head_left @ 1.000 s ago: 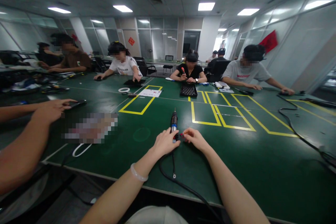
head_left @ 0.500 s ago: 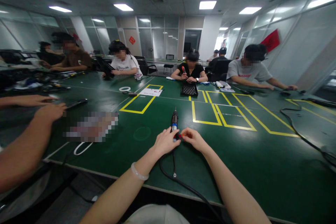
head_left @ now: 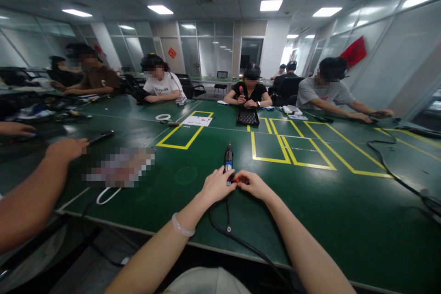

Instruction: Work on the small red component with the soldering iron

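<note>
An electric screwdriver (head_left: 228,158) lies on the green table with its bit pointing away from me. Around its rear part are the fingers of my left hand (head_left: 217,184). My right hand (head_left: 254,183) is closed close beside it, fingertips pinched on a small orange-red piece (head_left: 237,179) at the screwdriver's side; whether that piece is attached to the tool I cannot tell. From the tool's back end a black cable (head_left: 237,239) loops toward me over the table edge. The rear of the screwdriver is mostly hidden by my fingers.
Yellow tape outlines (head_left: 272,161) mark the green table (head_left: 310,220). A co-worker's arm (head_left: 44,179) reaches in at left, near a blurred-out item (head_left: 120,167) and a dark tool (head_left: 100,137). Across sits a person (head_left: 253,89) behind a black tray (head_left: 247,117). A thick cable (head_left: 401,183) runs at right.
My right fingers have shifted slightly at the orange-red piece, while my left hand and the screwdriver stay put. At left, the co-worker's farther hand has drawn back to the left.
</note>
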A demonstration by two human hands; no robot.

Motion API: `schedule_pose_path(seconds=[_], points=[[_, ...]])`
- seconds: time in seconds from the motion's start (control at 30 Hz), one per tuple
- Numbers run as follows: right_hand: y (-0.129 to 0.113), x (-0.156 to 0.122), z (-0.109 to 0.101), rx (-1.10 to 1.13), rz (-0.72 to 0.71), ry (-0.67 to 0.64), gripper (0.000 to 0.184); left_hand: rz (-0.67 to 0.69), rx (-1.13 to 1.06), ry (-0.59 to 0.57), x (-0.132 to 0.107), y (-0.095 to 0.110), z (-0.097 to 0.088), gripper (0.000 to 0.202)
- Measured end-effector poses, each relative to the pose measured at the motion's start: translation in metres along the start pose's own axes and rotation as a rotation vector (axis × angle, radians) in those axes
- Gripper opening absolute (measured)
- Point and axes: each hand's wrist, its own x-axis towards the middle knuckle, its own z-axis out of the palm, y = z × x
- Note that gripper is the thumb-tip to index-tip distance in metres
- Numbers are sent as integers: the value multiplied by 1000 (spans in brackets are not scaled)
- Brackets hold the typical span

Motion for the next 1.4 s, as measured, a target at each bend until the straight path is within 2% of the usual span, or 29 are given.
schedule_pose_path(seconds=[0.17, 0.33, 0.5, 0.7, 1.03, 1.2, 1.4], points=[[-4, 0, 0, 37, 9, 3, 13, -5, -17, -4, 0, 1, -1, 57], [1, 0, 5, 17, 44, 40, 14, -3, -8, -4, 0, 1, -1, 56], [5, 3, 8, -123, 30, 104, 10, 16, 9, 6, 0, 0, 0, 56], [0, 3, 10, -107, 84, 115, 20, 23, 2, 23, 1, 0, 0, 53], [-1, 1, 13, -70, 42, 75, 35, -44, 39, 25, 9, 1, -2, 41], [0, 1, 9, -43, 78, 126, 36, -19, 115, 36, 8, -18, -6, 41], [0, 0, 4, -47, 99, 122, 26, -63, 181, 11, 3, -70, -21, 44]])
